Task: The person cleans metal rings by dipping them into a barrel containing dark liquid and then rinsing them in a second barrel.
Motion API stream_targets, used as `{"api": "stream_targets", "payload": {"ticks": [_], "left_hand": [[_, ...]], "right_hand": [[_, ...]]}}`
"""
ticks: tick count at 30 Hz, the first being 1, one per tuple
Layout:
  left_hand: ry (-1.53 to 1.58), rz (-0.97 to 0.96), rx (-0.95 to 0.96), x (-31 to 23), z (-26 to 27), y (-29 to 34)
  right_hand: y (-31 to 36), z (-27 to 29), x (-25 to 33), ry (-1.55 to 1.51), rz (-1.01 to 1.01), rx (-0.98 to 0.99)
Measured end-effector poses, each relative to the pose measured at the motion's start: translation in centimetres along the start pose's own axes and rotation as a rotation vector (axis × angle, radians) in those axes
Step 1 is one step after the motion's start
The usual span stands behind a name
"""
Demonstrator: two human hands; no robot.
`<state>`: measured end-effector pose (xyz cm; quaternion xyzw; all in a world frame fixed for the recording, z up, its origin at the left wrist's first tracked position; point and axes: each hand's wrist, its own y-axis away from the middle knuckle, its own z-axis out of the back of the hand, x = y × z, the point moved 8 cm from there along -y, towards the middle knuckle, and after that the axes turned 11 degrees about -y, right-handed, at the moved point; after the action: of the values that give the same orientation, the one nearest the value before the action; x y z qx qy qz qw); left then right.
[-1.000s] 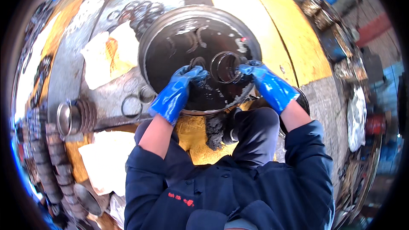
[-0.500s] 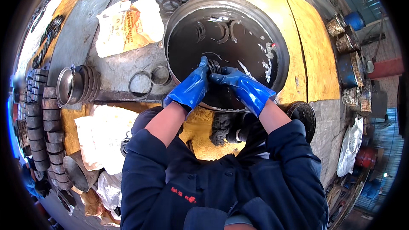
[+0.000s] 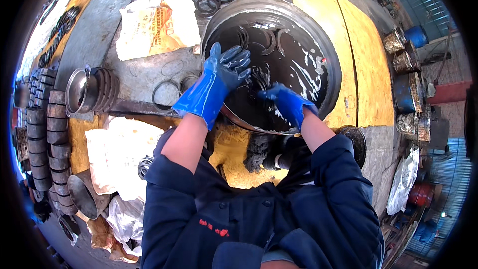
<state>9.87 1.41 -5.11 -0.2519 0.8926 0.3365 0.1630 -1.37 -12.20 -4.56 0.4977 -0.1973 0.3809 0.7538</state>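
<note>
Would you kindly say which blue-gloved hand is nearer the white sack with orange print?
Left: the left hand is right of the white sack and lower; the right hand is farther right and farther down.

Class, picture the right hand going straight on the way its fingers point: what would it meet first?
The right hand would probably meet the clustered thin dark rings by its fingertips first, though blur leaves depth unclear.
</note>
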Motion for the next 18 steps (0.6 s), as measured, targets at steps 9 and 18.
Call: {"api": "stream_targets", "payload": {"ticks": [9,18], "left_hand": [[0.129,-0.127,0.027,-3.1,-0.6,0.4],[0.104,-0.129,0.065,-1.7,-2.4,-0.3]], "right_hand": [[-2.4,-1.4,-1.8,-0.143,-0.144,-0.143],[0.1,-0.2,-1.9,0.502,0.008,-0.017]]}}
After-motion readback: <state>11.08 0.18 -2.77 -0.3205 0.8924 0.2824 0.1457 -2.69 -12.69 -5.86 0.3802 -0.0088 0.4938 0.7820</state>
